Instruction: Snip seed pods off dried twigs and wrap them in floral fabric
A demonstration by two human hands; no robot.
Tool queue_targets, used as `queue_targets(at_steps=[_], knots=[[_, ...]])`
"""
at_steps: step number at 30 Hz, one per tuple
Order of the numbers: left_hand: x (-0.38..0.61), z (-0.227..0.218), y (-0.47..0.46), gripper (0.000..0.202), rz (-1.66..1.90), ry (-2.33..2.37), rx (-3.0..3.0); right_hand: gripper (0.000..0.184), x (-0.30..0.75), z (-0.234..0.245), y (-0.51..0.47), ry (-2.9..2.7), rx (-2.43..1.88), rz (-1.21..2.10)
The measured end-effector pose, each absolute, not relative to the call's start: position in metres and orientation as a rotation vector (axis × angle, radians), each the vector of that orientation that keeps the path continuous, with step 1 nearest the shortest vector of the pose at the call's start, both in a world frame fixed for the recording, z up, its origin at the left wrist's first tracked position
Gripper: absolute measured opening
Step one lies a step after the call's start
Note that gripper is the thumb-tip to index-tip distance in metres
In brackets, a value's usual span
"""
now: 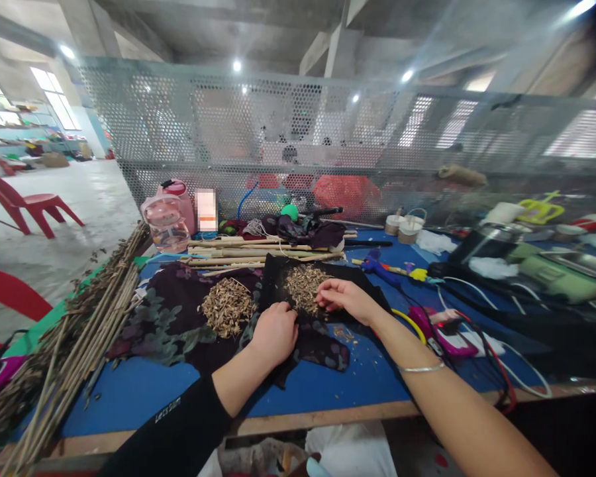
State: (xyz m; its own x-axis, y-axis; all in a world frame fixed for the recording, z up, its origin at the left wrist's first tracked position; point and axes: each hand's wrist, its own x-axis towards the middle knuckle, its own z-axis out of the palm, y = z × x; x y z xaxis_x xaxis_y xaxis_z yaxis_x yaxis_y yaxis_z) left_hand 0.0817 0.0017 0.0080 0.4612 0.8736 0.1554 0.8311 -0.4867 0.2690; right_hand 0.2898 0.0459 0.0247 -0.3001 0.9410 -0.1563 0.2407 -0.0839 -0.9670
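Your left hand [275, 331] sat curled in a fist on the dark cloth [320, 346], knuckles up, so anything inside it was hidden. Your right hand [345, 298] had its fingers bent into the edge of the right pile of dried bits [302, 281]. The fingertips were buried, so I honestly couldn't tell if it was pinching any.
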Motion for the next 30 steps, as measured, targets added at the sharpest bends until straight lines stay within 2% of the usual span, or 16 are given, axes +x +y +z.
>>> queue_targets(at_steps=[6, 12, 18, 22, 30], knots=[[0.082, 0.007, 0.002, 0.022, 0.42, 1.493, 2.556, 0.037, 0.281, 0.029, 0.046, -1.746, -1.351, 1.721], [0.081, 0.008, 0.002, 0.024, 0.416, 1.48, 2.546, 0.035, 0.28, 0.035, 0.055, -1.53, -1.238, 1.376], [0.081, 0.007, 0.002, 0.024, 0.431, 1.468, 2.556, 0.012, 0.292, 0.039, 0.037, -2.271, -1.547, 0.949], [0.082, 0.006, 0.001, 0.024, 0.442, 1.478, 2.55, 0.005, 0.289, 0.034, 0.024, -2.471, -1.606, 0.741], [0.081, 0.009, 0.0, 0.024, 0.423, 1.487, 2.547, 0.011, 0.288, 0.042, 0.033, -2.52, -1.538, 0.65]])
